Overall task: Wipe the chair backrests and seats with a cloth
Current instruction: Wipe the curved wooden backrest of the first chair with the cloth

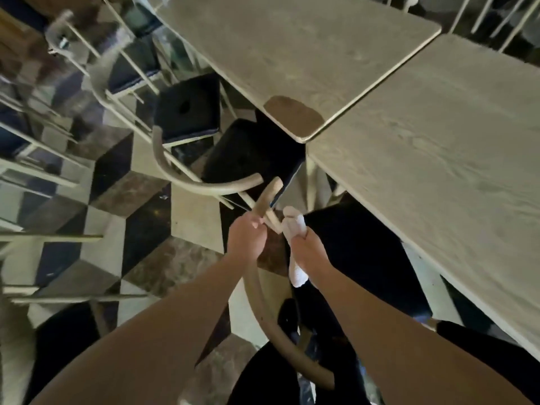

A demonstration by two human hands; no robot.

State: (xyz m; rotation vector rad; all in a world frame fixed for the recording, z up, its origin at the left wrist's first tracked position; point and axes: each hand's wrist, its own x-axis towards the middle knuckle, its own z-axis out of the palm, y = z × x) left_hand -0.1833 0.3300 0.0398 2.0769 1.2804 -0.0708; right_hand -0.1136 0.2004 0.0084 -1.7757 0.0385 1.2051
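Note:
A chair with a curved beige backrest rail (264,305) and a dark seat cushion (359,252) stands right below me, tucked at the table. My left hand (247,236) grips the rail near its forward end. My right hand (306,249) is closed on a white cloth (295,226), pressing it against a thin beige strut just under that rail end. A tail of the cloth hangs below my palm. A second chair (187,178) of the same kind stands just beyond, its rail end almost touching the first.
Two pale wood-grain tables (438,135) meet at rounded corners on the right and top. More beige chairs with dark cushions (187,108) line the left side. The floor (137,182) has a cube pattern of dark, brown and cream tiles.

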